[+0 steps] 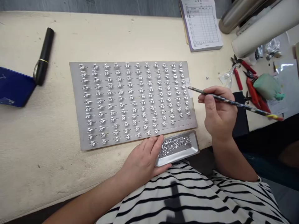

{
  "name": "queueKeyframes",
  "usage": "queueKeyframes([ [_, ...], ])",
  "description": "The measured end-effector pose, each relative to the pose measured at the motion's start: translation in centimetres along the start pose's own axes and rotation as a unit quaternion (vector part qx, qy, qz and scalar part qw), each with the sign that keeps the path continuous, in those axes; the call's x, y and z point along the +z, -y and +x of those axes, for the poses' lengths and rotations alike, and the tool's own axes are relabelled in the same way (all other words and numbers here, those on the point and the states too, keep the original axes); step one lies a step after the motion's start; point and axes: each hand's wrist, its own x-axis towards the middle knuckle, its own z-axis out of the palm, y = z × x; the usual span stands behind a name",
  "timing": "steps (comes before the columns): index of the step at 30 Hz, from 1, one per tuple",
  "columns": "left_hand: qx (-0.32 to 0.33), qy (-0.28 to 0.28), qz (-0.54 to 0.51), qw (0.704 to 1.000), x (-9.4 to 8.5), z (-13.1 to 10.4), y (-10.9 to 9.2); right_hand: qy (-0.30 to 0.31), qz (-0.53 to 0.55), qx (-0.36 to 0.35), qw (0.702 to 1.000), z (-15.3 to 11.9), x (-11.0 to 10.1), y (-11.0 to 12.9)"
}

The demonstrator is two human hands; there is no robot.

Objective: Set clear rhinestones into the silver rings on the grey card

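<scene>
- The right hand [220,115], right of centre, has its thumb and fingers closed in a pinch on a patterned stick [252,109]. Its pale tip points left at the board's right edge; the red and yellow end slants down to the right.
- The stick looks light and stiff, slim enough to roll between the fingers. The place to take it is the front part of the shaft, where the pinch is, leaving the tip free.
- The left hand [142,158], at lower centre, grips the left end of a shallow metal tray [173,159], with fingers at the upper corner and the thumb along the lower side.
- The tray should be light and rigid, perhaps a little slick. It is best held by its outer walls and kept level, since the low rim could let the contents spill.
- Tiny glittering stones [174,145] lie loose in it; they look hard, almost weightless and quick to scatter, too small for a sure finger hold.
- The grey board [78,90], across the centre, appears flat, thin and fairly stiff; its bare left margin offers a safe hold.
- Shiny flower-shaped pieces [135,109] stand on it in rows. They look delicate and easily knocked askew, so pressing on them is unwise.
</scene>
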Motion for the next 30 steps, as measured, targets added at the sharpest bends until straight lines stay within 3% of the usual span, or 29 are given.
queueKeyframes([
  [5,-0.002,0.006,-0.015,1.0,0.0,0.0,-0.1,-0.02,-0.097,-0.101,0.99,-0.7,0.9,-1.4],
  [8,-0.004,0.005,-0.023,1.0,0.0,-0.1,-0.1,-0.015,-0.128,-0.128,0.983,-1.0,1.1,-2.0],
  [30,0.001,0.013,-0.024,1.0,-0.1,-0.2,0.0,0.021,-0.164,-0.098,0.981,0.0,1.8,-1.8],
])
